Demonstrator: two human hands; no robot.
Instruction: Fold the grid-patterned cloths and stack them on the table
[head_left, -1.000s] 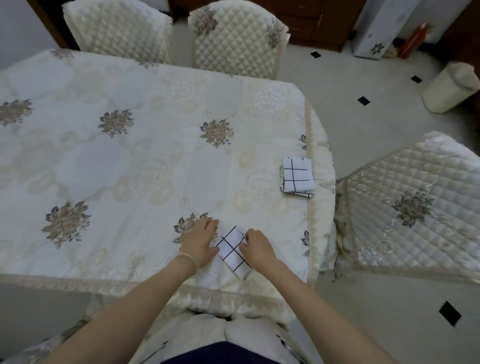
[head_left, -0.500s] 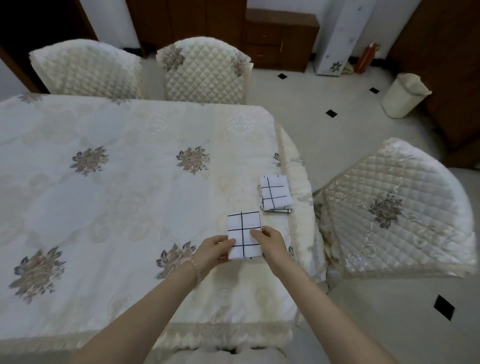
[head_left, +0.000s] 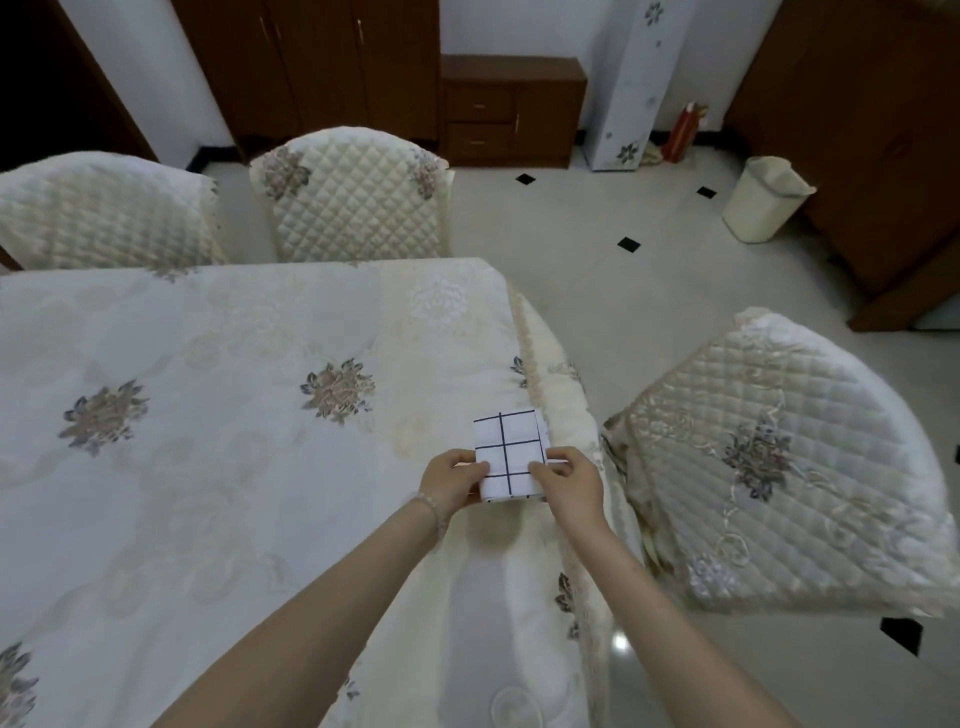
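Note:
A folded white cloth with a black grid (head_left: 511, 447) lies near the right edge of the table (head_left: 208, 415), on top of the folded cloth stack, whose edges peek out at its right and lower sides (head_left: 543, 434). My left hand (head_left: 454, 480) pinches the top cloth's near left corner. My right hand (head_left: 569, 483) pinches its near right corner. Both hands cover the cloth's near edge.
A cream floral tablecloth covers the table. Quilted chairs stand behind it (head_left: 353, 195), at the far left (head_left: 104, 208), and close on the right (head_left: 769, 467). A white bin (head_left: 763, 205) and wooden cabinets (head_left: 511, 111) stand across the tiled floor.
Both hands carried the folded cloth from the table's near edge away and to the right, onto the earlier stack. The view tilted up to show more of the room.

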